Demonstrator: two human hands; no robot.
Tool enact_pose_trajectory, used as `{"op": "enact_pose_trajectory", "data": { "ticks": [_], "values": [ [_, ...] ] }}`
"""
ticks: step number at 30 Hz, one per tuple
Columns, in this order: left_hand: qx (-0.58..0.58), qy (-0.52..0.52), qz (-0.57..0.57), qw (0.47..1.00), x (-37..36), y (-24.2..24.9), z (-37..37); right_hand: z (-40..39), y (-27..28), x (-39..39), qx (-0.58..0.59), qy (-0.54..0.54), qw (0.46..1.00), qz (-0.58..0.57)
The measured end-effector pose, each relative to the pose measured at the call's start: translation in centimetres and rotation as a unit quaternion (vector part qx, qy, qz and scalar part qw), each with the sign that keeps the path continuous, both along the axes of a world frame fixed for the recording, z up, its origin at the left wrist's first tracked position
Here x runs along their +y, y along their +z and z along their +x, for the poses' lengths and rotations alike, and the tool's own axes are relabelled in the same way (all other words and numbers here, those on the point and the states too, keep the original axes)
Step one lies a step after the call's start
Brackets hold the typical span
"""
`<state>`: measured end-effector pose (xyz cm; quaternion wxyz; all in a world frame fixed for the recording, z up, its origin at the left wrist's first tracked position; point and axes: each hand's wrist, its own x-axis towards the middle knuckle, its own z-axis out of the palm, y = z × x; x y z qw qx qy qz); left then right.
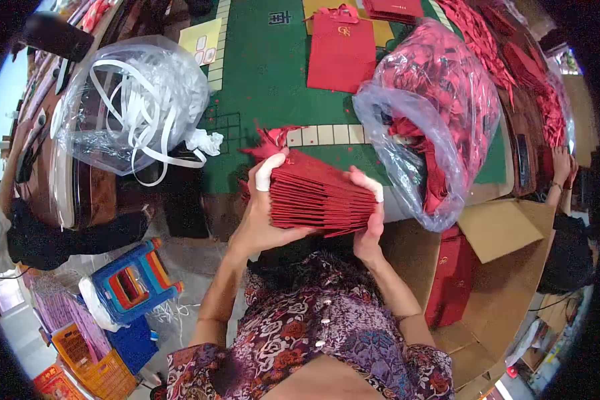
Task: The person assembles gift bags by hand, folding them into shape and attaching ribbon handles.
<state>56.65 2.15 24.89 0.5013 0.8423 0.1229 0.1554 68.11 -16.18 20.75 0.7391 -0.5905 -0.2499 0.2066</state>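
Between my two hands is a thick stack of red paper bags (323, 193), its layered edges facing me. My left hand (257, 207) grips the stack's left end, with a white wrap on one finger. At the right end my right hand (370, 213) holds on, also with a white covering on a finger. Red ribbons (273, 139) stick out at the upper left of the stack. Just beyond lies the green table (273, 80), and a row of pale tiles or printed squares (330, 135) runs behind the stack.
A clear bag of white ribbon (157, 100) lies left, a clear bag of red ribbons (440, 100) right. A red paper bag (341, 57) lies at the back. An open cardboard box (500, 280) holds red bags at lower right. Other people's arms show at both sides.
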Motion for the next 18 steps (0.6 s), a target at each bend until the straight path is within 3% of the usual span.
{"op": "enact_pose_trajectory", "data": {
  "ticks": [5, 10, 13, 17, 18],
  "values": [
    [0.046, -0.011, -0.019, 0.999, -0.5, 0.3, -0.6, 0.8, -0.4, 0.8, -0.063, 0.009, 0.998, 0.019],
    [-0.022, 0.018, -0.076, 0.997, -0.8, 0.4, -0.3, 1.5, -1.3, 0.6, -0.082, 0.072, 0.992, 0.062],
    [-0.038, 0.03, -0.098, 0.994, -0.9, 0.2, -0.1, 1.4, -1.6, 0.7, -0.117, 0.041, 0.991, 0.058],
    [0.009, 0.036, -0.085, 0.996, -0.8, 0.5, -0.5, 2.1, -3.1, 0.0, -0.166, 0.07, 0.983, 0.028],
    [0.013, 0.024, -0.029, 0.999, -0.7, 0.9, -0.4, 1.9, -3.7, -0.2, -0.145, 0.047, 0.988, 0.029]
  ]
}}
